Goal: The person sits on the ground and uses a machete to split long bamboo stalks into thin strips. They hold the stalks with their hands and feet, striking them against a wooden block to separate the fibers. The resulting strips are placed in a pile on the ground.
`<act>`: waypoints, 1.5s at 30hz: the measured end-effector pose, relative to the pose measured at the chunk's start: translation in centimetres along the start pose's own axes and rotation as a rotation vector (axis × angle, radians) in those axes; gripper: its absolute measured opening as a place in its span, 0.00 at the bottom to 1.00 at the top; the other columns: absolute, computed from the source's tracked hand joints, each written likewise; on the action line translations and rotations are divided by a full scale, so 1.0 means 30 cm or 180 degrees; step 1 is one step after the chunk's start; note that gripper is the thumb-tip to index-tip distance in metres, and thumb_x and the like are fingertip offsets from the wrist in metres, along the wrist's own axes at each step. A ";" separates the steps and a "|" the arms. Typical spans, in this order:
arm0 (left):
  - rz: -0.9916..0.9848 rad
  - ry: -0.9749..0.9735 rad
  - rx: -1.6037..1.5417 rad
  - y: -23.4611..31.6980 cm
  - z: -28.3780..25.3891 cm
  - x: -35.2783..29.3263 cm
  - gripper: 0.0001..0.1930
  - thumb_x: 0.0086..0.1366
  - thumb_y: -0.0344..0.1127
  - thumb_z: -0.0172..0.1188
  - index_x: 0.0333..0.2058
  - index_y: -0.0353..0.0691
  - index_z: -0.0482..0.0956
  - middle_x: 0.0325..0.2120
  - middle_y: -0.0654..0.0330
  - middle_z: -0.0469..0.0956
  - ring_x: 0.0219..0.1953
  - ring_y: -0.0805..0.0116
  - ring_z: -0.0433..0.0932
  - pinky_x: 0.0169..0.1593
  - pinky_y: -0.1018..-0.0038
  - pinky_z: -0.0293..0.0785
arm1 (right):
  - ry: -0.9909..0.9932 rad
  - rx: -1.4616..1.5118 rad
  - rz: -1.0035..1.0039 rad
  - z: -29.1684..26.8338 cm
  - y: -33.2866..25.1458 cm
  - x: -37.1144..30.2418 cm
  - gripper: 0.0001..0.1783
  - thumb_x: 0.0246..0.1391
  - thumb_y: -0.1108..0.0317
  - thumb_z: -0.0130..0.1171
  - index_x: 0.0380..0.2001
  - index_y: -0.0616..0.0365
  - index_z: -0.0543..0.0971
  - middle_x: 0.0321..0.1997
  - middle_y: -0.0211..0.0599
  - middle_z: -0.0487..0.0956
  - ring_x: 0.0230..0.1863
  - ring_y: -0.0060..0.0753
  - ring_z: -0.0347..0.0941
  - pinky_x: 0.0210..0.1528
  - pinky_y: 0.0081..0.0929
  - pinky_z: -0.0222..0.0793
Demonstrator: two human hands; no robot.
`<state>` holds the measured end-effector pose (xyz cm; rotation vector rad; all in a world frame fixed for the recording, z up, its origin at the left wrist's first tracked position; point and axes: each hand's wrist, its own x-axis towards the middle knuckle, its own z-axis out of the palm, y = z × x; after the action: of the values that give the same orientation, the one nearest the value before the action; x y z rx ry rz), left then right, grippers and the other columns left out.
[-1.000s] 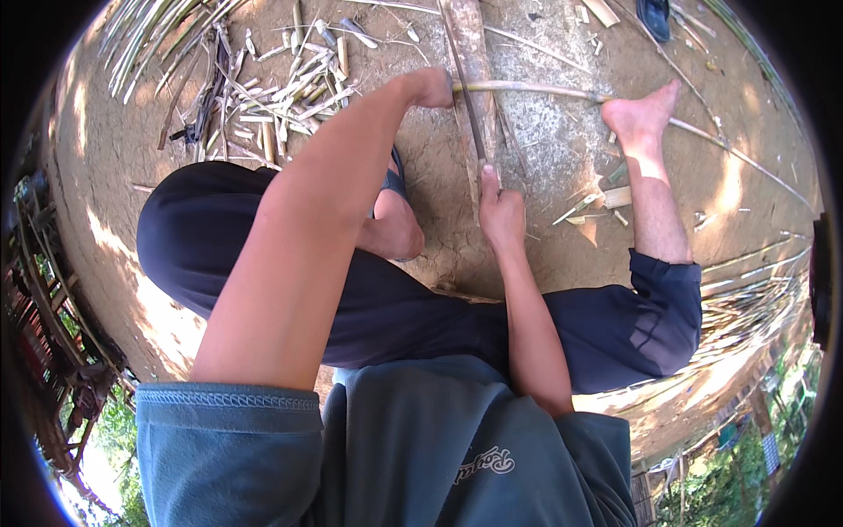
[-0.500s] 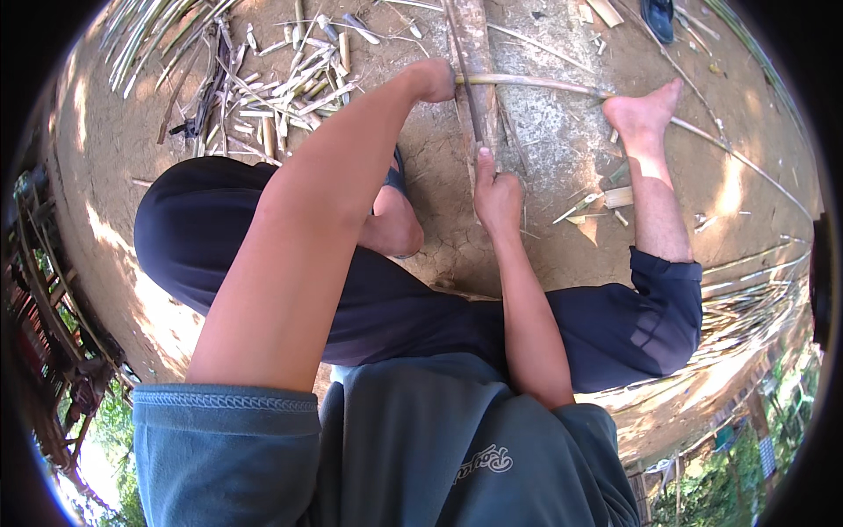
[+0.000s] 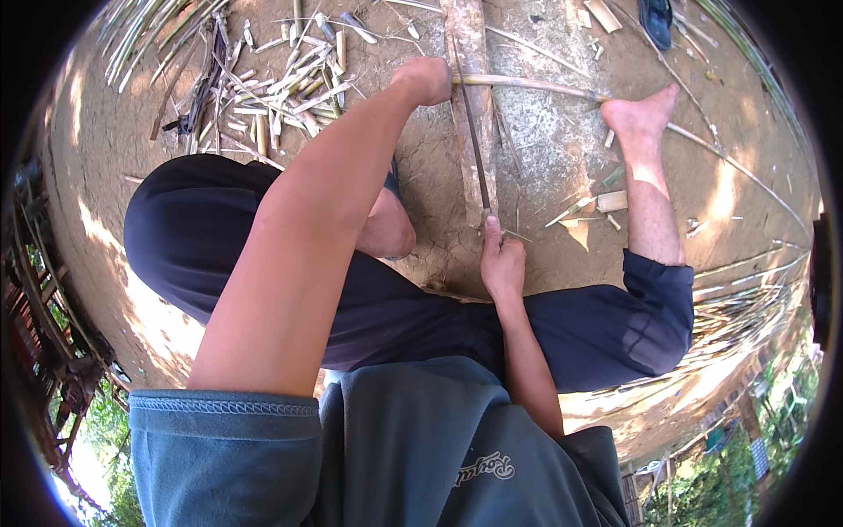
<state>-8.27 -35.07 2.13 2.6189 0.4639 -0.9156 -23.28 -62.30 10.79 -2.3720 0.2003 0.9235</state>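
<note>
My left hand (image 3: 426,81) is closed around one end of a thin bamboo pole (image 3: 527,83). The pole lies across a narrow wooden plank (image 3: 465,26), and my bare right foot (image 3: 645,114) covers part of it farther to the right. In my right hand (image 3: 504,263) is the handle of a long, narrow saw (image 3: 475,145); teeth are too fine to make out. Its dark blade runs away from me along the plank and crosses the pole just right of my left fingers. The saw's grip is mostly hidden by that hand.
Short cut bamboo pieces (image 3: 299,97) lie heaped at the far left, beside long thin stalks (image 3: 140,39). More stalks (image 3: 738,303) are stacked behind my right knee. Some offcuts (image 3: 612,201) and a dark sandal (image 3: 656,25) rest on the earth floor.
My right hand has drawn the saw back toward my body, and its blade has slid across the pole. My left hand and the pole have stayed nearly in place.
</note>
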 end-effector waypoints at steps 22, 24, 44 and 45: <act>-0.0004 0.0754 0.0045 -0.032 0.149 -0.183 0.12 0.60 0.34 0.52 0.36 0.36 0.83 0.36 0.45 0.82 0.39 0.48 0.82 0.45 0.58 0.78 | -0.0282 -0.0113 -0.0087 -0.100 -0.008 -0.167 0.43 0.63 0.39 0.44 0.11 0.72 0.70 0.11 0.53 0.67 0.18 0.49 0.67 0.26 0.47 0.62; 0.0007 0.0777 0.0018 -0.043 0.144 -0.193 0.12 0.59 0.34 0.53 0.35 0.37 0.84 0.35 0.45 0.82 0.38 0.48 0.83 0.44 0.58 0.79 | -0.0294 -0.0129 -0.0090 -0.101 -0.034 -0.163 0.43 0.64 0.39 0.44 0.09 0.69 0.69 0.08 0.43 0.65 0.13 0.39 0.64 0.22 0.43 0.60; 0.0167 0.1294 0.0116 -0.080 0.111 -0.150 0.10 0.57 0.33 0.53 0.28 0.37 0.84 0.29 0.46 0.82 0.33 0.48 0.83 0.37 0.58 0.79 | -0.0257 0.1378 -0.0933 -0.124 -0.158 -0.311 0.16 0.59 0.61 0.60 0.29 0.66 0.76 0.15 0.29 0.67 0.19 0.19 0.62 0.22 0.26 0.60; 0.0167 0.1271 0.0093 -0.077 0.098 -0.144 0.10 0.57 0.33 0.53 0.29 0.37 0.84 0.29 0.46 0.82 0.34 0.48 0.83 0.38 0.58 0.79 | -0.0074 0.1674 -0.1300 -0.122 -0.161 -0.323 0.13 0.58 0.63 0.62 0.31 0.64 0.76 0.16 0.25 0.66 0.20 0.15 0.60 0.22 0.22 0.59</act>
<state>-13.99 -35.04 2.28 2.8297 0.4764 -0.3809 -26.84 -61.08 21.60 -1.8198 -0.0496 0.6089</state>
